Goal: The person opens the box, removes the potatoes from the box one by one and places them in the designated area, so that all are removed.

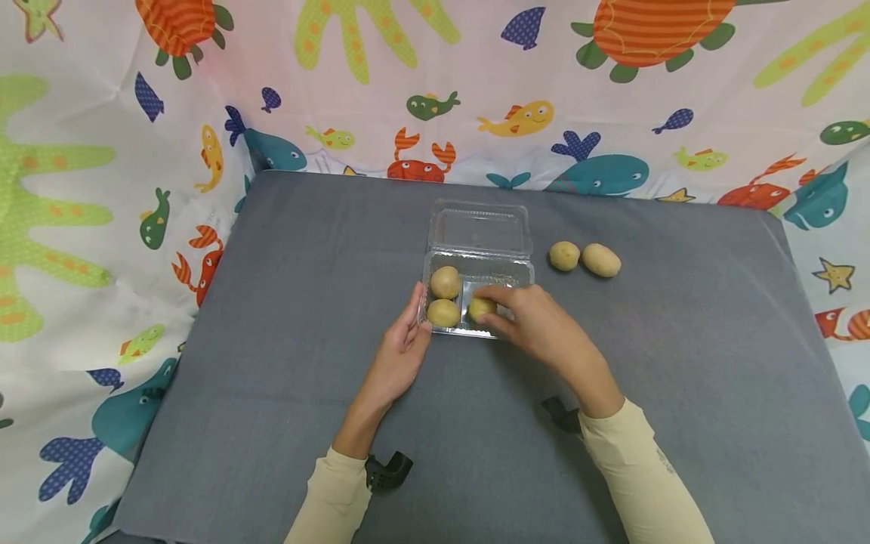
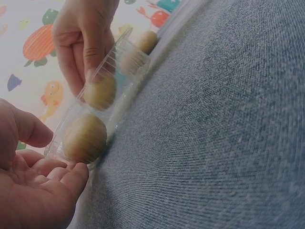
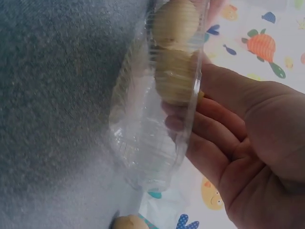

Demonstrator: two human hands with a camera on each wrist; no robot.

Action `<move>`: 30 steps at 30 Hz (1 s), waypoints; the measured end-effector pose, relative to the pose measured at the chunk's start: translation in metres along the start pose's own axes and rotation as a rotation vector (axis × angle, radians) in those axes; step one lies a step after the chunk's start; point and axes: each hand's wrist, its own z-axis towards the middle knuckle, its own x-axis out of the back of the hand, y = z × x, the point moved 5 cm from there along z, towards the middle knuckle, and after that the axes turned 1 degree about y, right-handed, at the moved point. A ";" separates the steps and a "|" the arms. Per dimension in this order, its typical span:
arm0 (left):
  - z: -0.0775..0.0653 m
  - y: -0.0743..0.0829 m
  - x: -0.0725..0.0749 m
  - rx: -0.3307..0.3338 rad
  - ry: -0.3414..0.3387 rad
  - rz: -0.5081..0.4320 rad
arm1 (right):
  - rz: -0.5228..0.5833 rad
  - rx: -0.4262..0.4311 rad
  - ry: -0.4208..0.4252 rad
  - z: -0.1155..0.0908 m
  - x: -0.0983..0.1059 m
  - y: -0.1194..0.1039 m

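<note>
A clear plastic container [image 1: 492, 267] lies on the grey cloth with its hinged lid [image 1: 479, 230] folded back, away from me. Two potatoes, one farther back [image 1: 445, 282] and one nearer [image 1: 443, 313], sit along its left side. My left hand [image 1: 402, 351] holds the container's left wall, thumb at the rim and fingers against the side. Inside the right part, my right hand [image 1: 544, 325] pinches another potato [image 1: 480, 310] between thumb and fingers. That potato shows through the clear wall in the right wrist view, partly covered by fingertips.
Two more potatoes, a round one [image 1: 564, 256] and a longer one [image 1: 601, 261], lie on the cloth right of the container. Grey cloth [image 1: 292, 302] covers the table. A curtain printed with sea animals [image 1: 381, 83] hangs behind and at the sides.
</note>
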 end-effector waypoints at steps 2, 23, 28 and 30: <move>0.000 0.000 0.001 -0.001 0.004 -0.001 | 0.009 0.007 0.019 -0.001 0.004 -0.001; 0.000 0.001 0.001 -0.006 -0.002 0.006 | 0.010 -0.013 0.266 -0.013 0.039 0.009; 0.001 -0.002 0.002 -0.014 -0.008 0.003 | -0.008 -0.020 0.341 -0.016 0.044 0.015; 0.001 -0.002 0.002 -0.013 -0.010 0.001 | -0.014 -0.029 0.371 -0.018 0.046 0.017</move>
